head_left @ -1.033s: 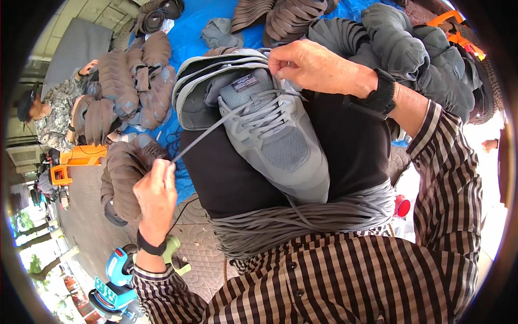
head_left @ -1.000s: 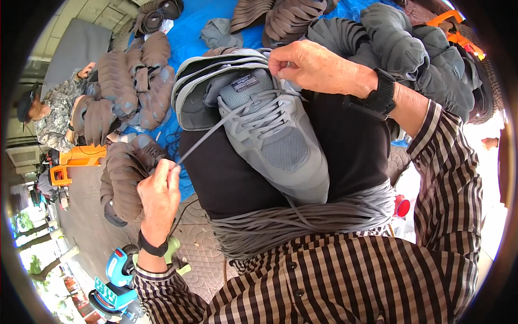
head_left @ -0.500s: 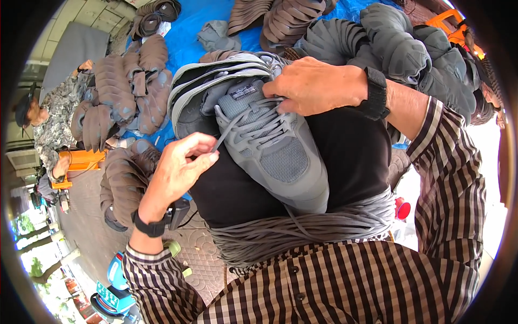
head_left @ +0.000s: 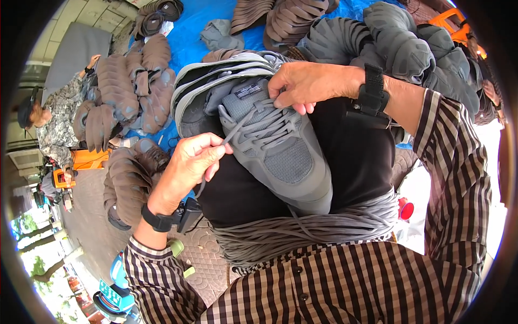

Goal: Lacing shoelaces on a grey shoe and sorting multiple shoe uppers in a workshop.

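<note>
The left hand [head_left: 197, 159] pinches a lace [head_left: 235, 125] at nine o'clock of the grey shoe [head_left: 288, 160], the right hand [head_left: 315, 85] nips it at twelve, and on the lap [head_left: 359, 148], toe toward five, the front rows are crossed, the pinched end untied.

Grey shoe [head_left: 297, 178], underside out of sight
</note>
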{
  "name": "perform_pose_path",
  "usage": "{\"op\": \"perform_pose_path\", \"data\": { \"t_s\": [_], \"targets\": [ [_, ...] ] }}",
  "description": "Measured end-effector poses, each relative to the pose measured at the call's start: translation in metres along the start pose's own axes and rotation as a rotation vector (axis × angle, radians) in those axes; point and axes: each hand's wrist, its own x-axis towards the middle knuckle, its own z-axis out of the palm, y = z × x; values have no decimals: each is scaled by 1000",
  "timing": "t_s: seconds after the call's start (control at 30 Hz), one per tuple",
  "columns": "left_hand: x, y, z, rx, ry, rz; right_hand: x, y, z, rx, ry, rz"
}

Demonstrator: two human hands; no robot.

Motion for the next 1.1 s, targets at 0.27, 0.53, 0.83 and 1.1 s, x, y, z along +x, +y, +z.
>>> {"op": "perform_pose_path", "data": {
  "t_s": [0.27, 0.53, 0.83, 1.1],
  "targets": [
    [-5, 14, 21, 1506, 636, 928, -15, -1, 3, -60, 162, 18],
    [-6, -33, 7, 1589, 655, 796, 1, 3, 16, 111, 258, -63],
    [-38, -12, -20, 218, 178, 147, -29, 30, -9, -588, 482, -332],
    [-36, -18, -28, 522, 332, 222, -58, 39, -20, -1007, 434, -152]
  ]
}}
